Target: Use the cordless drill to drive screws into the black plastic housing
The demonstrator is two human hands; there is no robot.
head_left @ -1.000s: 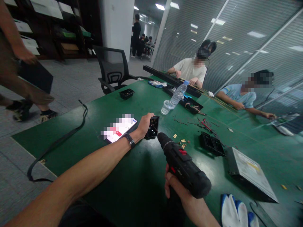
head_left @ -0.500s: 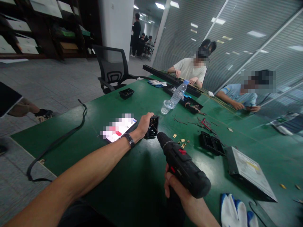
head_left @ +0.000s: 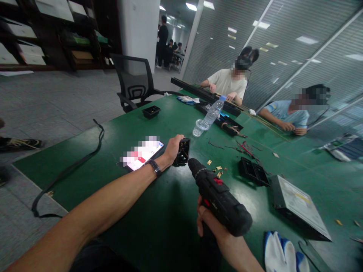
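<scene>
My left hand [head_left: 171,149] is closed round the far side of a small black plastic box [head_left: 183,152], holding it on edge on the green table [head_left: 159,223] with its hollow side toward the right. In my right hand [head_left: 212,223] is a black cordless drill [head_left: 219,198] with red parts, gripped by the handle. Its chuck points at the box's opening; whether a bit touches inside cannot be made out. Several small brass plates [head_left: 218,168] lie just right of the chuck. Left of my wrist rests a lit phone [head_left: 143,155].
A plastic cup [head_left: 200,127] and water bottle [head_left: 214,113] stand beyond the box. At right are another black box [head_left: 253,172], a metal case [head_left: 300,206] and gloves [head_left: 279,251]. A black strap [head_left: 70,170] hangs over the left edge. Two people sit across the table.
Both my hands, the box and the drill stay almost where they were. At far left, the person's leg and the dark panel have moved, leaving mainly a shoe in view.
</scene>
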